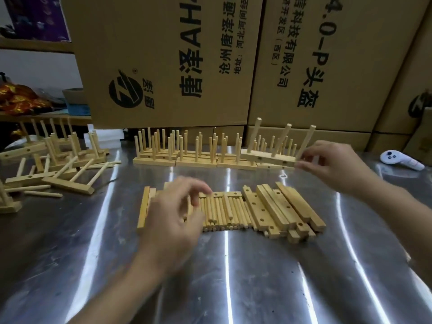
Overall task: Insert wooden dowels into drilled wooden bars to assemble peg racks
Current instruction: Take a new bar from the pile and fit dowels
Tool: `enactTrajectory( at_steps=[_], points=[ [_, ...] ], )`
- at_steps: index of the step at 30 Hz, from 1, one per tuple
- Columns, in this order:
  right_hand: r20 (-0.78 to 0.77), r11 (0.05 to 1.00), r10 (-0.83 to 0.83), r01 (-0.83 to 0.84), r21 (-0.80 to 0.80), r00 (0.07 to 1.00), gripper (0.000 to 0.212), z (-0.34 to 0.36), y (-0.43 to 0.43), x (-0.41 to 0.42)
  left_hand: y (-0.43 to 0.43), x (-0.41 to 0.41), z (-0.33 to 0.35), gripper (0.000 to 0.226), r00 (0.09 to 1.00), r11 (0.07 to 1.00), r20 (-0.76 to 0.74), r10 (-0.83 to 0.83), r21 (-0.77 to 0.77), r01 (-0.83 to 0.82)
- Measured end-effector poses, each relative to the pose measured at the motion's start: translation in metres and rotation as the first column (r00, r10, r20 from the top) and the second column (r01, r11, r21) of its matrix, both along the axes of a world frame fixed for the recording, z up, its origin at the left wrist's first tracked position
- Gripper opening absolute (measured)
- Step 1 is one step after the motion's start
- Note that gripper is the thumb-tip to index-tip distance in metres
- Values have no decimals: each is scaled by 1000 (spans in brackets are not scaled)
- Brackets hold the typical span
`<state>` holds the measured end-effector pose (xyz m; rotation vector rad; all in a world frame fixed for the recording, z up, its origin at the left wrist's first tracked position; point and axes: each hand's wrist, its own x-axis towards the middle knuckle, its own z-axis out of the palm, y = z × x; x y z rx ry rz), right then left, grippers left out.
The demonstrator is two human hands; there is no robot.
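A pile of loose wooden dowels lies mid-table, with drilled wooden bars stacked at its right. My left hand hovers over the left part of the dowels, fingers spread, holding nothing. My right hand grips the right end of an assembled peg rack with three dowels standing up, held at the right end of a row of finished racks along the back.
More peg racks and loose dowels lie tumbled at the left on the shiny metal table. Big cardboard boxes wall off the back. A white controller rests at the far right.
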<state>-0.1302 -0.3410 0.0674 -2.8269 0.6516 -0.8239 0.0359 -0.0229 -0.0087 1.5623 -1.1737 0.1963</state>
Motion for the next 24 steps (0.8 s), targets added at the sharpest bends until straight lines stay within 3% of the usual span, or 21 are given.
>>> enactTrajectory(
  at_steps=[3,5,7,11,14,18,20,22,23,24],
  points=[
    [-77,997,-62,66,44,995,17,-19,-49,16,-11,-26,-18,25,947,950,269,-176,297,92],
    [-120,990,-103,113,79,987,15,-39,-77,25,-19,-30,-27,25,874,866,354,-331,482,133],
    [-144,980,-149,165,107,978,13,-56,-103,32,-24,-27,-28,25,834,828,393,-386,546,127],
    [-191,953,-242,270,137,951,14,-81,-142,38,-25,-17,-25,18,820,807,396,-413,576,129],
    [-218,940,-294,323,108,931,16,-91,-159,45,-29,-12,-32,14,772,836,487,-408,539,102],
    [-240,922,-279,330,205,930,14,-99,-169,60,-30,-11,-32,17,769,825,527,-361,566,0],
    [-211,918,-276,322,230,938,14,-102,-170,67,-16,-3,-24,18,876,780,313,-368,617,107],
    [-190,917,-271,313,245,943,14,-104,-171,73,-8,-3,-50,13,910,904,341,-235,420,76],
    [-190,918,-274,315,240,943,15,-105,-170,75,-12,-6,-57,16,917,893,264,-300,415,172],
    [-193,919,-281,321,227,940,16,-106,-170,76,-23,-8,-54,20,876,858,294,-381,465,217]
  ],
)
